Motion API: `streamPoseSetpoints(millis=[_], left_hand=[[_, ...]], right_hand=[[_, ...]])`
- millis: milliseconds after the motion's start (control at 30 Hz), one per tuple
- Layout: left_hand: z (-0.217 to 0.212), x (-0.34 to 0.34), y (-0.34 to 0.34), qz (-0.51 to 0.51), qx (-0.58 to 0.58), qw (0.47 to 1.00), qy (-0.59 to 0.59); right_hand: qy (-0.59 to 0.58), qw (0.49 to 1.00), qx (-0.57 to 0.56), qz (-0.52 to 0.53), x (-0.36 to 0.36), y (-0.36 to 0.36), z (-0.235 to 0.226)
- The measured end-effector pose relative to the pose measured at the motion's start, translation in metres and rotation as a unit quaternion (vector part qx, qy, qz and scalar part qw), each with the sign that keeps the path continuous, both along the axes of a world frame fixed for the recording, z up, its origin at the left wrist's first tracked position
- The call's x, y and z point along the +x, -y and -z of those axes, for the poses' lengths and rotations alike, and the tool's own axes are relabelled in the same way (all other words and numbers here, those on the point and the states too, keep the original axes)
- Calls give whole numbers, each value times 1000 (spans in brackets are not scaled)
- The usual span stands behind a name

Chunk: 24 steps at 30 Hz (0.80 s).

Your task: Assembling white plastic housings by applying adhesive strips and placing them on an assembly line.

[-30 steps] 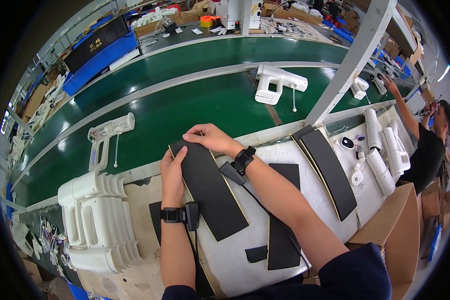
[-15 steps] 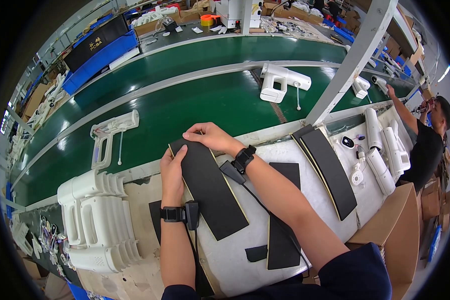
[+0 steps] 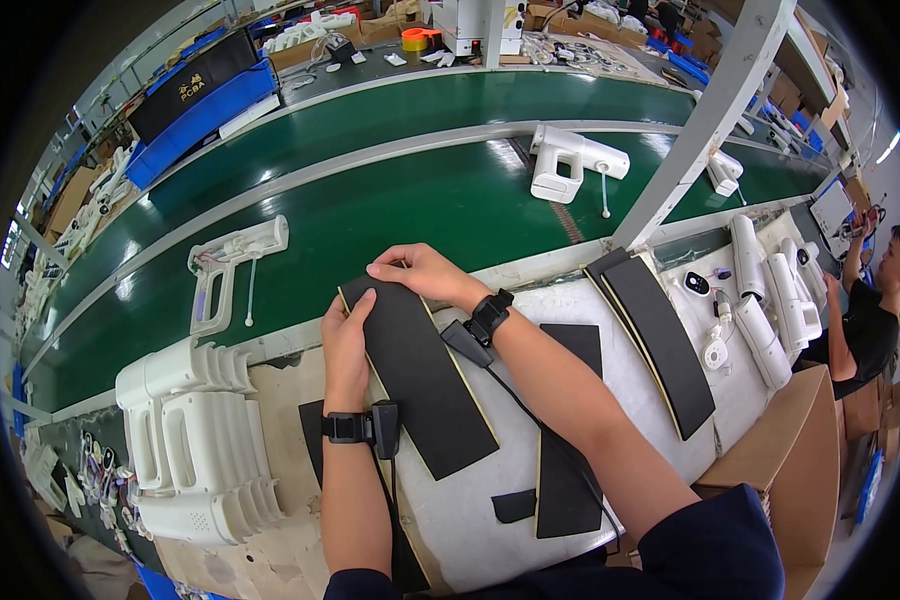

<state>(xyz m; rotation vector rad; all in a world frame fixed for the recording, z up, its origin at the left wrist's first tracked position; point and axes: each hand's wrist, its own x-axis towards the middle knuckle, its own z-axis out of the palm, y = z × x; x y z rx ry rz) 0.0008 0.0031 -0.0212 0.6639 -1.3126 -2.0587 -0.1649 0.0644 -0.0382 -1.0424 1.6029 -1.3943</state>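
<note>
A black foam strip [image 3: 430,390] with yellow edges slants across a white worktop [image 3: 465,535]. The left hand [image 3: 346,340] grips its far left edge, thumb on top; the right hand [image 3: 428,275] pinches its far end. More black strips [image 3: 665,360] lie rightward, nested white pistol-shaped casings [image 3: 195,440] leftward; beyond, a green conveyor belt [image 3: 370,230] carries similar casings [image 3: 579,160].

I can make out one piece of lettering [image 3: 192,91] from my end – two Chinese characters over a short row of Latin capitals, pale gold and tilted. It stands on a black panel [image 3: 222,70], well beyond and to the left of the left hand's [image 3: 345,348] grip – anything printed elsewhere is too small to tell.
</note>
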Motion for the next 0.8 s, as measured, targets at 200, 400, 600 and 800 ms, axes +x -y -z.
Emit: streamPoseSetpoints(millis=[200,400,600,800], left_hand=[[1,1,1,-2,0,1000,-2],[0,-1,0,-3,0,1000,-3],[6,-1,3,-2,3,1000,1],[7,1,5,13,9,1000,9]], right_hand=[[-5,1000,-1,2,1,1,0],[3,1000,1,3,-1,2,3],[2,1000,5,5,1,2,0],[-1,1000,5,7,2,0,-3]])
